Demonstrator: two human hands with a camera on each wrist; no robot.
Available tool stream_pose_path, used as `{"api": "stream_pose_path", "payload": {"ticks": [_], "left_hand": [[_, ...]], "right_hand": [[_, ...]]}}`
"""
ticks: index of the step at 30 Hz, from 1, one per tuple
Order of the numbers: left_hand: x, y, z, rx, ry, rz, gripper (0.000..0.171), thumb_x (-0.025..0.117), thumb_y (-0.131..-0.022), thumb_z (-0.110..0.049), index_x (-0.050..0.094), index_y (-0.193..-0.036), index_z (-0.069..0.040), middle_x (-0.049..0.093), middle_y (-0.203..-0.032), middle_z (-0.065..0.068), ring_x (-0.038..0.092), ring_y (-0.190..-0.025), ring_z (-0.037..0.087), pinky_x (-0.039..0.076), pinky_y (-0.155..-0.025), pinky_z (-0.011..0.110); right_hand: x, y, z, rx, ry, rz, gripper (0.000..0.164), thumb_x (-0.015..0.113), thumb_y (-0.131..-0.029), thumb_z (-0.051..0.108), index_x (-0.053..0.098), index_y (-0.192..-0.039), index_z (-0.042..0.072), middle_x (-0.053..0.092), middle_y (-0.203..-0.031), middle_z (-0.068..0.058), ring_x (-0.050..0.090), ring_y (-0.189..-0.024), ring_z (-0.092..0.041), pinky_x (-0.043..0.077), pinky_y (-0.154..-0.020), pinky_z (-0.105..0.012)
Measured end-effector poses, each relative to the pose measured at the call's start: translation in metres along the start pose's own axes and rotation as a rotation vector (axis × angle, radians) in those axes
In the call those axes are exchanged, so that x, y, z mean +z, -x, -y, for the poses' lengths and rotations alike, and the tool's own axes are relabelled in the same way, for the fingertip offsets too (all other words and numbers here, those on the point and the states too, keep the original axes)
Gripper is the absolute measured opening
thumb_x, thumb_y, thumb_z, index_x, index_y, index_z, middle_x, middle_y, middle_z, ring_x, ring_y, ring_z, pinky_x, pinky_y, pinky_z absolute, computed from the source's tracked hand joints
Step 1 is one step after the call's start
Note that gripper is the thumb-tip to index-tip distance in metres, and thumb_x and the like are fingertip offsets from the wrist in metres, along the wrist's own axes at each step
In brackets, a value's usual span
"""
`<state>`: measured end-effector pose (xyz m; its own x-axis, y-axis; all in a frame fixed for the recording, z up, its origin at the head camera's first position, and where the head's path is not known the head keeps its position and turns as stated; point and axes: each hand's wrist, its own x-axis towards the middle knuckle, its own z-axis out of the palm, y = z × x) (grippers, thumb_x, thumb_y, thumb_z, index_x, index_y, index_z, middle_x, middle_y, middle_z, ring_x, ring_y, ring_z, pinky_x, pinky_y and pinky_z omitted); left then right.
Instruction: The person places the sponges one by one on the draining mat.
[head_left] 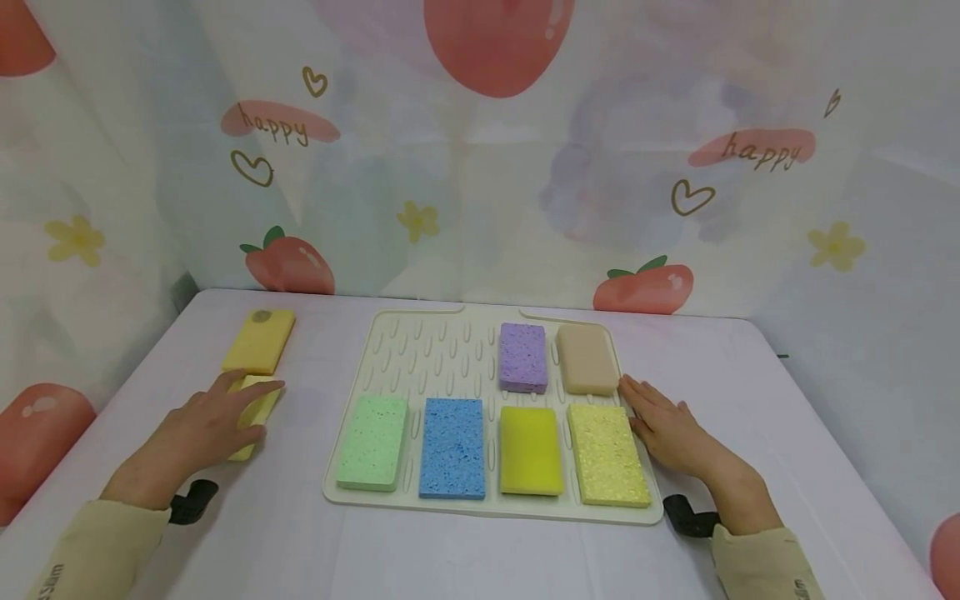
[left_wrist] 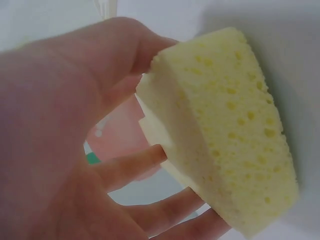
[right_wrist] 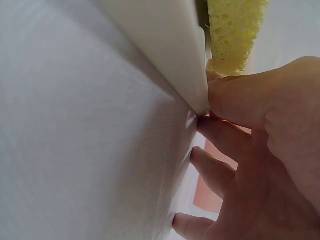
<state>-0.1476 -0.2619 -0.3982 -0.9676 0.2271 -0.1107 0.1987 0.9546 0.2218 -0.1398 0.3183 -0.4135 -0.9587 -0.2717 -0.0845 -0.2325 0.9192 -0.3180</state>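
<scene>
At the table's left, my left hand (head_left: 198, 429) holds a pale yellow sponge (head_left: 258, 408). In the left wrist view, thumb and fingers bear on the edges of this porous sponge (left_wrist: 235, 130). Another yellow sponge (head_left: 260, 340), with a round dark spot near its top, lies just beyond it. My right hand (head_left: 671, 425) rests at the right edge of a cream ridged mat (head_left: 420, 354), fingers fairly straight. The right wrist view shows the thumb touching the mat's rim (right_wrist: 170, 55) and other fingertips on the table. A speckled yellow sponge (head_left: 609, 454) is nearest that hand.
On the mat's front row lie a green sponge (head_left: 372, 442), a blue sponge (head_left: 452, 448) and a plain yellow sponge (head_left: 531, 450). Behind them are a purple sponge (head_left: 522, 357) and a beige sponge (head_left: 586, 358). Printed cloth (head_left: 465, 192) hangs behind the white table (head_left: 450, 558).
</scene>
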Motion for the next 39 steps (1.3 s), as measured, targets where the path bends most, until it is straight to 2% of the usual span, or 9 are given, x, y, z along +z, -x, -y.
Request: {"api": "stream_pose_path", "payload": {"ticks": [6,16,22,28,35,39], "left_hand": [[-0.002,-0.002,-0.005,0.032,-0.014,-0.037,0.058,0.074,-0.086,-0.022,0.052,-0.140,-0.018,0.039,-0.139,0.033,0.063,-0.086,0.046,0.049,-0.054,0.047],[-0.005,-0.009,-0.019,0.051,-0.015,-0.064,0.060,0.073,-0.087,-0.026,0.050,-0.142,-0.020,0.040,-0.141,0.035,0.061,-0.099,0.055,0.052,-0.060,0.058],[-0.008,-0.016,-0.029,0.055,-0.022,-0.072,0.059,0.071,-0.088,-0.026,0.051,-0.143,-0.021,0.040,-0.143,0.032,0.055,-0.116,0.051,0.053,-0.064,0.060],[-0.011,-0.019,-0.039,0.074,-0.014,-0.094,0.057,0.070,-0.089,-0.027,0.051,-0.143,-0.022,0.041,-0.143,0.031,0.060,-0.106,0.051,0.052,-0.064,0.059],[-0.013,-0.026,-0.051,0.117,-0.026,-0.118,0.055,0.067,-0.089,-0.026,0.053,-0.142,-0.022,0.044,-0.143,0.031,0.051,-0.124,0.046,0.053,-0.069,0.060],[-0.013,-0.031,-0.059,0.146,-0.022,-0.143,0.054,0.068,-0.089,-0.025,0.055,-0.141,-0.020,0.046,-0.142,0.031,0.057,-0.117,0.046,0.053,-0.074,0.058]], "right_hand": [[-0.001,0.000,0.000,-0.002,0.005,0.003,0.058,0.052,-0.100,0.011,0.032,-0.152,-0.003,0.032,-0.156,-0.029,0.030,-0.141,-0.054,0.020,-0.099,-0.084],[-0.001,0.000,-0.001,0.003,0.005,0.006,0.058,0.052,-0.100,0.011,0.031,-0.153,-0.003,0.032,-0.156,-0.028,0.029,-0.141,-0.054,0.020,-0.099,-0.085],[-0.001,0.000,-0.001,0.001,0.005,0.008,0.058,0.052,-0.100,0.011,0.031,-0.152,-0.003,0.032,-0.156,-0.029,0.029,-0.141,-0.054,0.020,-0.099,-0.084],[-0.001,0.000,-0.001,0.005,0.003,0.012,0.058,0.051,-0.100,0.011,0.031,-0.152,-0.004,0.032,-0.155,-0.029,0.029,-0.141,-0.054,0.020,-0.099,-0.084],[-0.001,0.001,-0.001,0.004,0.002,0.010,0.058,0.051,-0.100,0.011,0.031,-0.153,-0.004,0.032,-0.156,-0.029,0.029,-0.141,-0.054,0.020,-0.100,-0.084],[0.000,0.001,-0.001,-0.010,-0.007,-0.008,0.057,0.052,-0.100,0.010,0.032,-0.152,-0.005,0.033,-0.155,-0.030,0.030,-0.140,-0.054,0.021,-0.099,-0.085]]}}
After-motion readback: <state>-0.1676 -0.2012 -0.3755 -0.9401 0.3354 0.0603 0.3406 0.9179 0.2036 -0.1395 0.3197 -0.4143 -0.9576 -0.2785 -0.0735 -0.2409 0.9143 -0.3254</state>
